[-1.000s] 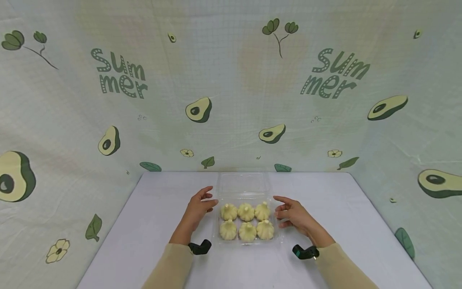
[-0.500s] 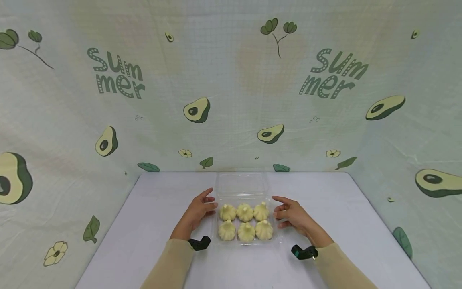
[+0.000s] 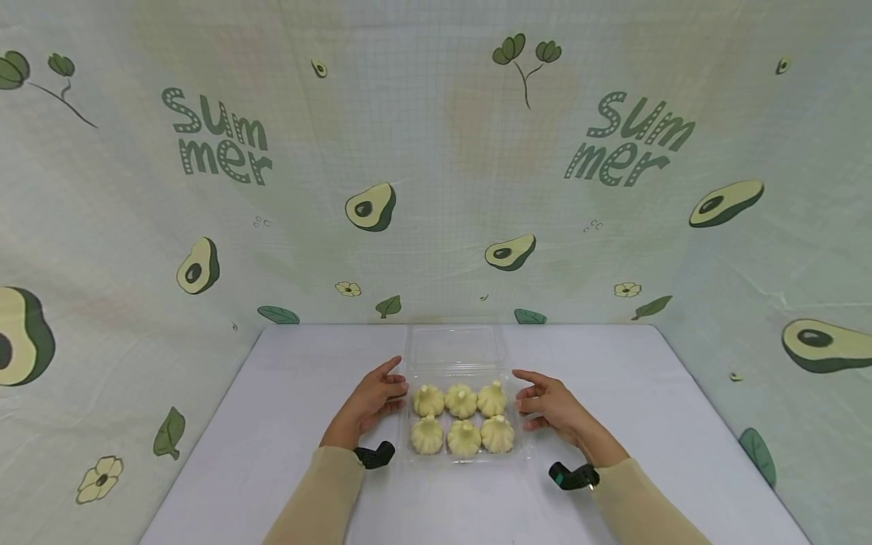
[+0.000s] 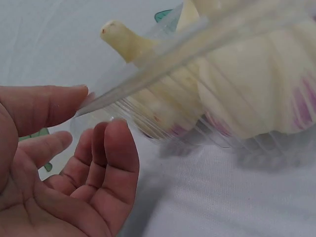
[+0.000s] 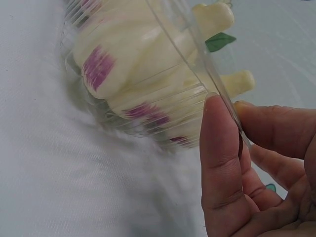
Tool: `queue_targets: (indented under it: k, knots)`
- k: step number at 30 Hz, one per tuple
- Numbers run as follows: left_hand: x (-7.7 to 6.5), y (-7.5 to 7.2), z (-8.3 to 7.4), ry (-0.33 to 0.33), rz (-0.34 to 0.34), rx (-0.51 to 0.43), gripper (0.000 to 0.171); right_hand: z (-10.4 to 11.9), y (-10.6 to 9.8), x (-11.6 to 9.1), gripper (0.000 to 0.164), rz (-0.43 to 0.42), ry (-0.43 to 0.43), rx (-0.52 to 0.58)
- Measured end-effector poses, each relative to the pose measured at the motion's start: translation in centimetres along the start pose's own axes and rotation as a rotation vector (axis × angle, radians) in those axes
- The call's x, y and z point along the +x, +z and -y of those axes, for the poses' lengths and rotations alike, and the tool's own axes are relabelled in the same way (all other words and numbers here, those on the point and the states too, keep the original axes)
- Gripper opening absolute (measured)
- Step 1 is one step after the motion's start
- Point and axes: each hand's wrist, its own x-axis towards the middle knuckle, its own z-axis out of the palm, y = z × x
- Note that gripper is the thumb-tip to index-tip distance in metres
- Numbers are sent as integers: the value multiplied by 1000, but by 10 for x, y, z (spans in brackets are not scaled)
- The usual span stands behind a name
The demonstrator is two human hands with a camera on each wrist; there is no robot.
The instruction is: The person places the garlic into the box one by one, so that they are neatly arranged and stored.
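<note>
A clear plastic clamshell box [image 3: 458,369] stands between my two hands with its lid [image 3: 456,346] folded back on the far side. Several pale garlic bulbs [image 3: 464,437] with stubby stems sit in it in two rows. At the box's left side, my left hand [image 3: 371,397] pinches the rim, thumb above and fingertips below. Purple streaks mark the garlic bulbs [image 5: 98,69] in the right wrist view. There the rim passes between thumb and forefinger of my right hand [image 3: 555,409], which pinches the box's right side.
A white-covered table [image 3: 293,378] lies under the box. Behind and at both sides hangs a pale cloth [image 3: 436,136] printed with avocados and leaves. A black wrist camera [image 3: 375,455] sits on the left wrist, another wrist camera [image 3: 574,476] on the right.
My left hand's fingers have drawn together at the box's left rim. The right hand keeps its hold on the right side. The whole head view has shifted slightly; the box stays on the table.
</note>
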Motion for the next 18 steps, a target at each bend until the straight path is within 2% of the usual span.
queue_targets:
  k: [6, 18]
  knots:
    - [2, -1, 0, -34, 31, -31, 75, 0, 0, 0, 76, 7, -2, -6]
    - [5, 0, 1, -25, 43, -35, 74, -1, 0, 0, 76, 5, 3, -8]
